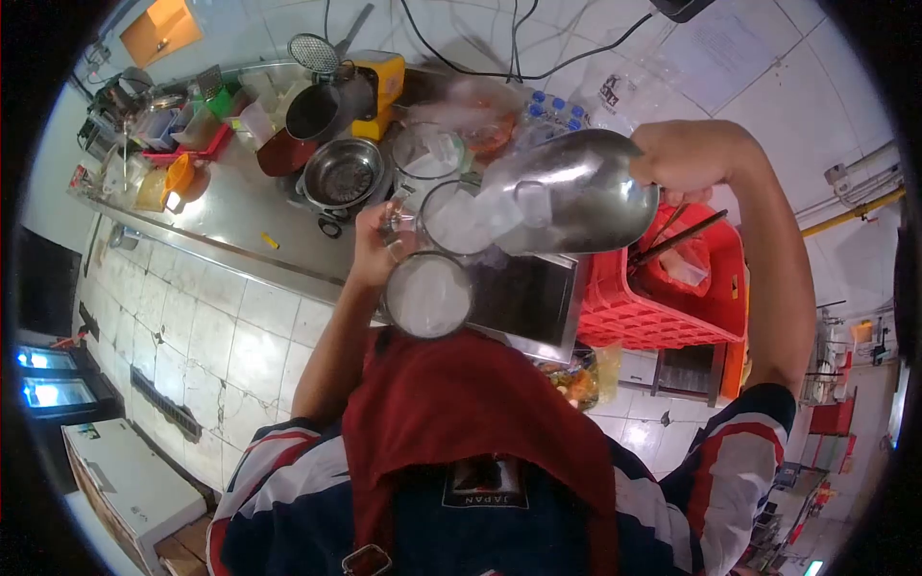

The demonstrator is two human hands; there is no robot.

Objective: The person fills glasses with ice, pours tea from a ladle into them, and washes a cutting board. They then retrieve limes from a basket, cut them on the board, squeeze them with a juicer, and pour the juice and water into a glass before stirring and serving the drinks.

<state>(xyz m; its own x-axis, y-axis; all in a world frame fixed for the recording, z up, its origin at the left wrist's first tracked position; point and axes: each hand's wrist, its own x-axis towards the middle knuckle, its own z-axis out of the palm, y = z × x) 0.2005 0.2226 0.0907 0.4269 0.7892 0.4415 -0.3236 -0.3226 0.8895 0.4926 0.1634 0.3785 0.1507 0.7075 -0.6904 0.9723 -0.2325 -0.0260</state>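
Note:
My right hand (pixel 693 154) is closed around the handle end of a shiny metal ice scoop (pixel 600 187), tilted with its mouth to the left. Ice cubes (pixel 523 206) lie at the scoop's lip, over the middle of three glass mugs (pixel 449 248). White ice fills the front mug (pixel 430 298), nearest my body. Behind them a third mug (pixel 423 173) also has ice in it. Fingers of my left hand (pixel 373 235) are wrapped around the mug handles at the left side, and the handles partly hide behind them.
A steel counter (pixel 230 216) runs to the left, carrying a metal pot (pixel 343 175), a yellow appliance (pixel 379 86) and several plastic containers (pixel 197 130). To the right stands a red plastic crate (pixel 624 322) with sticks in it. Blue-capped bottles (pixel 557 108) are by the wall.

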